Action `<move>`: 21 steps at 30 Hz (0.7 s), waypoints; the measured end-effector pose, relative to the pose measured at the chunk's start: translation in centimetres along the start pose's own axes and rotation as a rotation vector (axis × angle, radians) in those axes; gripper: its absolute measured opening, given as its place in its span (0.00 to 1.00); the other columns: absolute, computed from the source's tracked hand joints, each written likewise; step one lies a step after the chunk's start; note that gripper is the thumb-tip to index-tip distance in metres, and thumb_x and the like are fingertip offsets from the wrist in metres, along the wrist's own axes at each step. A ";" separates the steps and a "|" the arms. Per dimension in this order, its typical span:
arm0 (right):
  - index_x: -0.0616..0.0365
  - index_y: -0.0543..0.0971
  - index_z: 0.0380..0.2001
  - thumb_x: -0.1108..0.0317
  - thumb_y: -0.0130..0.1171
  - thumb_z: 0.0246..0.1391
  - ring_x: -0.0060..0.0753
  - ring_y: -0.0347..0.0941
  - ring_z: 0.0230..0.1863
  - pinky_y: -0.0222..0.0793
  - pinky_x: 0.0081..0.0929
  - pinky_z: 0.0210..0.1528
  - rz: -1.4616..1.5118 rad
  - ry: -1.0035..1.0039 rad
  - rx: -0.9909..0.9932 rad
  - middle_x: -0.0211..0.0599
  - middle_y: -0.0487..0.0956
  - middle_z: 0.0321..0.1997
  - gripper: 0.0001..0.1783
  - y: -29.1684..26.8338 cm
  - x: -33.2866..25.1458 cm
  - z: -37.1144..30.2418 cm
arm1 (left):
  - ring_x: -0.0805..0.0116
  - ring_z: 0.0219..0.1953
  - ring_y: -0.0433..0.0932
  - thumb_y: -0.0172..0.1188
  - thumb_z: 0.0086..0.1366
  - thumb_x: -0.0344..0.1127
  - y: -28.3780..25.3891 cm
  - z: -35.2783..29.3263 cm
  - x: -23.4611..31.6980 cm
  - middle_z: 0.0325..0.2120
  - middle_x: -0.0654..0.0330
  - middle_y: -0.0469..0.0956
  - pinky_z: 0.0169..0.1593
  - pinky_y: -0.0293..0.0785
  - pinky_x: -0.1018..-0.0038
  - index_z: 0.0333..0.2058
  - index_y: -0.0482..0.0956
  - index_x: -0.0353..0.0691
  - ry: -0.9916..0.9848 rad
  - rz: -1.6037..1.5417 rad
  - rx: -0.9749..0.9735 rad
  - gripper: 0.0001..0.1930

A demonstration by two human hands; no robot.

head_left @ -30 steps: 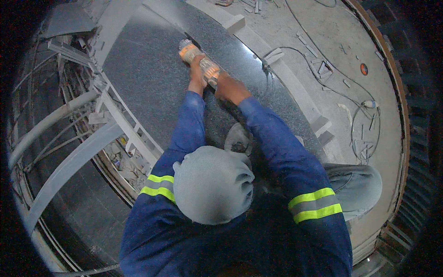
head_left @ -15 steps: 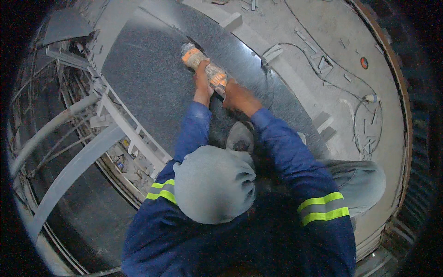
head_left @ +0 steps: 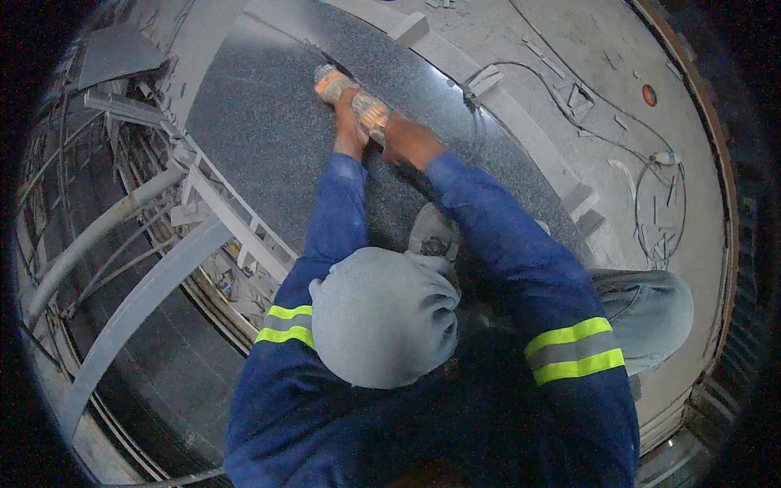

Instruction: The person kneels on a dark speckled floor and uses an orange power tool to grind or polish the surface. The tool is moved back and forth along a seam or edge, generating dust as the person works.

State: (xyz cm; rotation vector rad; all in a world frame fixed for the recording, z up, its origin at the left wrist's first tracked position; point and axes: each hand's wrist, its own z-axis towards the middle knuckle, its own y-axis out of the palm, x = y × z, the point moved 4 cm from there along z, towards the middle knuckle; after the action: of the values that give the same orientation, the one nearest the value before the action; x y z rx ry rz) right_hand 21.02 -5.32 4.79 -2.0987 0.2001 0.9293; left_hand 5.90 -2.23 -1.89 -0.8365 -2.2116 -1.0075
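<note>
Two-handed grasp on orange-and-grey power tool [head_left: 373, 111].
Curved metal beam [head_left: 142, 302] sits well left of left hand [head_left: 348, 114], which clasps the tool's middle; dark speckled slab [head_left: 252, 122] lies beneath both hands; right hand [head_left: 411, 141] grasps the tool's rear end; pale cable connector [head_left: 666, 158] lies well right of them.

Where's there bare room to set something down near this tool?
Dark slab between the left hand and pale beam; a narrower strip between the right sleeve and pale edging. Crowded: around the tool; floor beyond the edging, with cable and offcuts.
</note>
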 end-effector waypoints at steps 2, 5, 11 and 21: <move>0.71 0.69 0.43 0.67 0.66 0.37 0.59 0.77 0.42 0.74 0.45 0.43 0.011 -0.018 -0.016 0.60 0.78 0.39 0.29 -0.8 0.0 -1.4 | 0.57 0.30 0.77 0.58 0.55 0.43 0.6 -1.2 -0.7 0.29 0.56 0.72 0.34 0.77 0.60 0.40 0.69 0.38 0.011 -0.006 0.030 0.18; 0.72 0.67 0.45 0.67 0.64 0.39 0.60 0.77 0.43 0.73 0.45 0.44 0.057 0.005 -0.052 0.63 0.78 0.39 0.30 -2.5 -0.6 -4.3 | 0.59 0.29 0.77 0.56 0.56 0.42 1.7 -3.6 -1.6 0.27 0.58 0.74 0.35 0.77 0.61 0.37 0.71 0.40 -0.055 -0.016 0.082 0.14; 0.72 0.66 0.46 0.68 0.62 0.41 0.62 0.76 0.44 0.72 0.46 0.46 0.035 0.011 0.013 0.64 0.78 0.39 0.29 -1.3 0.2 -4.2 | 0.60 0.29 0.76 0.57 0.55 0.44 1.8 -3.5 -1.5 0.27 0.59 0.73 0.36 0.76 0.62 0.36 0.70 0.42 -0.013 0.014 0.067 0.15; 0.70 0.69 0.43 0.68 0.64 0.39 0.60 0.77 0.41 0.74 0.45 0.43 0.032 -0.005 -0.010 0.61 0.79 0.37 0.27 -0.6 -0.4 0.0 | 0.57 0.30 0.77 0.58 0.54 0.43 -0.2 0.0 0.1 0.28 0.57 0.73 0.36 0.77 0.60 0.39 0.69 0.39 0.005 0.028 0.060 0.18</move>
State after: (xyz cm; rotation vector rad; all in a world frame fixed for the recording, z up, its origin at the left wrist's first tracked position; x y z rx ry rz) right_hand 21.00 -5.05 5.44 -2.1079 0.2282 0.9561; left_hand 5.75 -2.30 -1.92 -0.8345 -2.2084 -0.9241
